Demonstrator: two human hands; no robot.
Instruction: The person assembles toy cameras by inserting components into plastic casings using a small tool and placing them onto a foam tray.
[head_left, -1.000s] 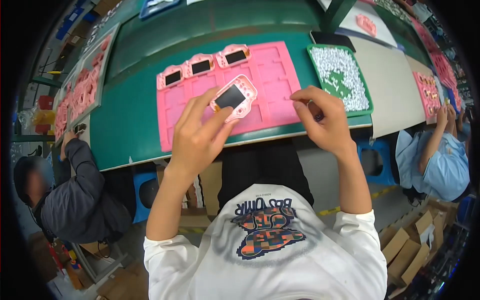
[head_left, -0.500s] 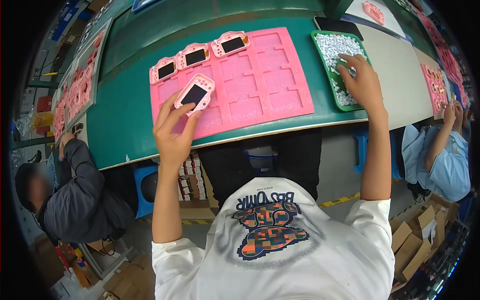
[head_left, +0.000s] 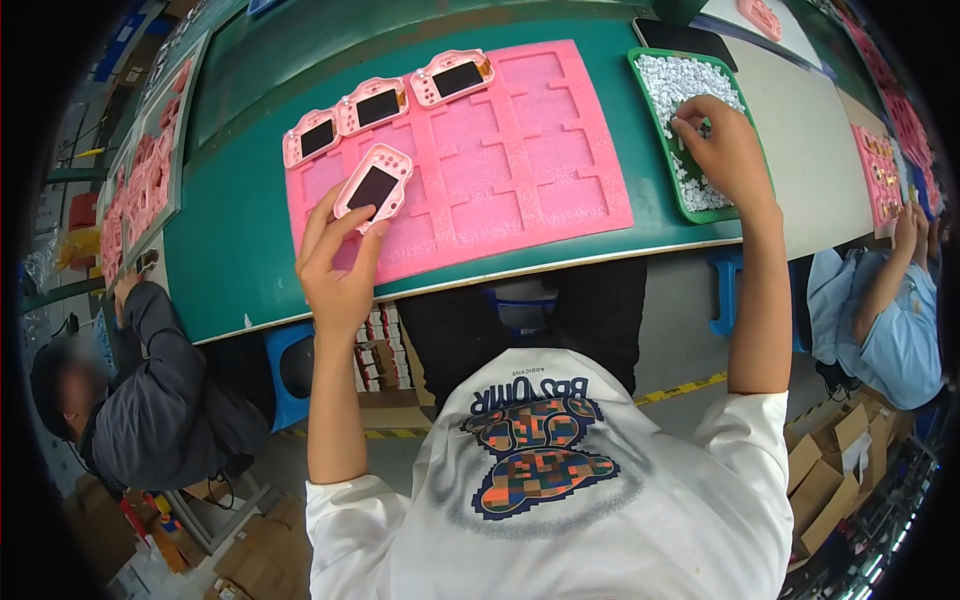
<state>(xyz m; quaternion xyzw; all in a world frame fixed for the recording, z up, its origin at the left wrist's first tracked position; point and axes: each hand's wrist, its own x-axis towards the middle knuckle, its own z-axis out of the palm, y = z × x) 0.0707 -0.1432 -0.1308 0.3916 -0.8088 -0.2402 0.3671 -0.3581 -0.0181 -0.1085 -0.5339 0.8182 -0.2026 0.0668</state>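
A pink handheld game console shell (head_left: 384,178) with a black screen is gripped at its lower end by my left hand (head_left: 338,265), thumb on one side and fingers on the other. It is held tilted over the pink foam tray (head_left: 470,240). Over at the right, my right hand (head_left: 728,150) reaches into a green tray (head_left: 690,150) of small white parts (head_left: 680,80). Its thumb and index finger are pinched together; whatever is between the fingertips is too small to make out.
Three similar console shells (head_left: 376,106) lie along the foam tray's far edge. Behind the green tray is a dark flat object (head_left: 685,42). One co-worker in a dark jacket (head_left: 165,390) sits at left, another in light blue (head_left: 870,310) at right.
My right hand's fingers have closed from a spread pose into a pinch over the white parts. My left hand still holds the console shell. The whole view has shifted slightly.
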